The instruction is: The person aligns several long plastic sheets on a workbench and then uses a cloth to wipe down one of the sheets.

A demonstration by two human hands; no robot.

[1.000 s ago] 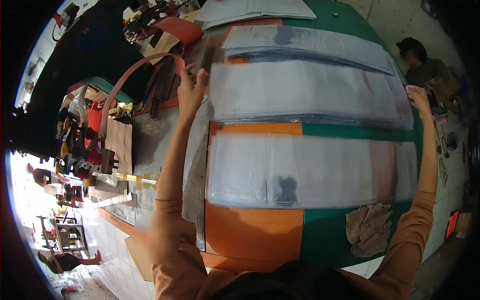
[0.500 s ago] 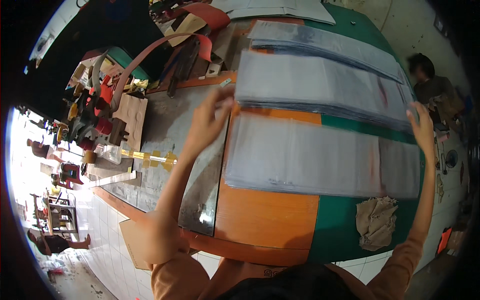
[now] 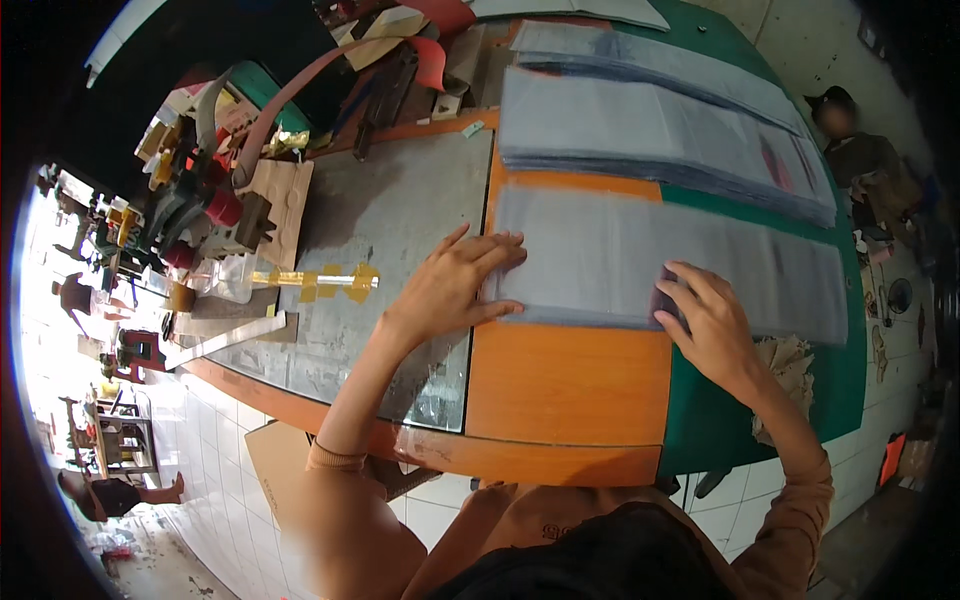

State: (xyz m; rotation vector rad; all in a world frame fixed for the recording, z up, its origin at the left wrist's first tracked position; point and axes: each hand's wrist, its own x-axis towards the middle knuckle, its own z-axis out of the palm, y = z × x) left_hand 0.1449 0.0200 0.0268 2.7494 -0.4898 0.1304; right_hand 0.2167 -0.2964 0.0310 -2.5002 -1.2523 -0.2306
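Note:
Three piles of clear plastic sheets lie across the table. My left hand (image 3: 460, 280) is at the left end of the nearest pile (image 3: 590, 245), fingers stretched over its edge and thumb at its near corner. My right hand (image 3: 705, 315) is over the same pile's front edge, right of its middle. Its fingers are bent and apart from the thumb; a dark patch between them looks like a shadow or reflection on the plastic. Farther back are the middle pile (image 3: 640, 130) and the far pile (image 3: 660, 70).
A crumpled grey-brown cloth (image 3: 790, 375) lies partly behind my right forearm. Left are a grey metal plate (image 3: 380, 210), a yellow-taped strip (image 3: 325, 282) and cluttered machinery (image 3: 215, 205). Large pale sheets (image 3: 580, 8) lie at the back. A person (image 3: 860, 150) is at the far right.
Both hands have come nearer to me, the right one also inward from the piles' right end. My left hand has moved from the middle pile's left end onto the nearest pile.

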